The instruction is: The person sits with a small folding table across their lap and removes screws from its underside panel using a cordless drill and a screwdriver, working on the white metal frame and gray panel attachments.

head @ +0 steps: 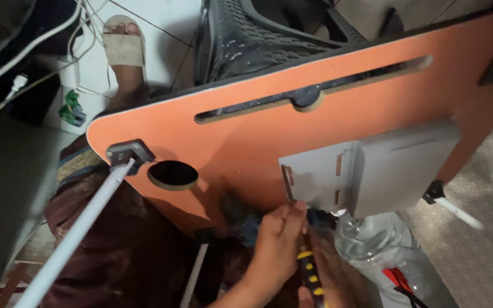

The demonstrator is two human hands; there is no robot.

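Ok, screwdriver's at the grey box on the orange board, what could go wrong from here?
The screwdriver works at the lower edge of the grey box, close to the left hand: a slip could jab the fingers. The orange board stands tilted on its edge and might shift under pressure. The plastic bottle beside it could get knocked.

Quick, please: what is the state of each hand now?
Left hand: closed, pressing at the grey box edge.
Right hand: mostly hidden; grip around the black-yellow screwdriver handle.
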